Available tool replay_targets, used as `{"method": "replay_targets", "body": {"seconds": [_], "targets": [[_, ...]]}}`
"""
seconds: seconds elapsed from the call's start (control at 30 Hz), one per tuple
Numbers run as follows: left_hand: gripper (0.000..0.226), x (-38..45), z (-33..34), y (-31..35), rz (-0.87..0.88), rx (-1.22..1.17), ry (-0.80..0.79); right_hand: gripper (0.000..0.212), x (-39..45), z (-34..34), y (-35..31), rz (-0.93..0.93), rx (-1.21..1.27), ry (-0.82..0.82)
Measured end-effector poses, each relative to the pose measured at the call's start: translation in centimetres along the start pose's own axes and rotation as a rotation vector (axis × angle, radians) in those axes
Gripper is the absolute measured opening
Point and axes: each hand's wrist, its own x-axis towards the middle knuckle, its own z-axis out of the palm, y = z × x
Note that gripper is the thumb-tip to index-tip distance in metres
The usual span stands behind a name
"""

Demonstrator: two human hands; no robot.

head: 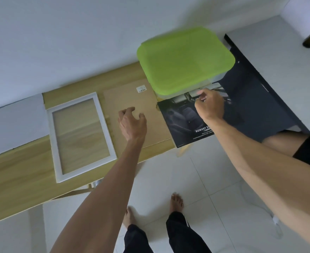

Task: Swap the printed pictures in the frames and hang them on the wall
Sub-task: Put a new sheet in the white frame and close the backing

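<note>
A white rectangular picture frame [81, 135], emptied so that the pale wood tabletop [13, 172] shows through its opening, lies flat at the left of the work surface. Just beside it on the right rests the brown fibreboard backing panel [132, 99], a small white label near its far corner. The person's left hand [132, 121] hovers on or just over this panel with fingers loosely curled and holding nothing; whether the fingertips touch the board cannot be told. Further right, a dark glossy printed picture of a car interior [179, 121], with white lettering along its near edge, overhangs the table's corner, its far end tucked beneath a clear plastic storage box with a lime-green lid [185, 61]. The right hand [209, 105] is bunched over the print's far edge, fingers drawn together as if pinching the sheet, though the contact itself is hidden by the knuckles. The step in hand appears to be drawing this print free for framing. Doing it well likely means sliding the sheet out flat along the table rather than lifting it against the box, to avoid a crease, while the left hand steadies the backing panel so it stays beside the frame. A second seated person's bare knee [285, 141] shows at the right.
</note>
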Motion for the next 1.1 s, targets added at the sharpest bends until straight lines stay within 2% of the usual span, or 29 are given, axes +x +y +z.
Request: {"method": "replay_targets", "body": {"seconds": [0.27,0.33,0.53,0.7,0.93,1.1], "targets": [[0.032,4.2,-12.6,-7.7,-0.072,-0.057,0.122,0.031,-8.1,7.2,-11.7,-0.146,-0.021,-0.134],[0.030,7.2,-20.2,-14.1,-0.142,-0.060,0.214,0.034,-12.6,13.1,-19.0,-0.235,-0.035,-0.214],[0.031,9.7,-25.1,-18.2,-0.193,-0.023,0.240,0.036,-15.1,16.7,-23.2,-0.184,0.021,-0.271],[0.037,14.0,-33.4,-26.7,-0.284,0.023,0.327,0.029,-20.1,25.3,-32.5,-0.284,0.088,-0.431],[0.058,19.3,-39.3,-34.2,-0.405,0.130,0.307,0.053,-23.7,34.3,-39.7,-0.173,0.059,-0.647],[0.068,22.5,-39.7,-36.4,-0.398,0.057,0.236,0.053,-24.1,36.4,-41.1,-0.146,-0.082,-0.585]]}}
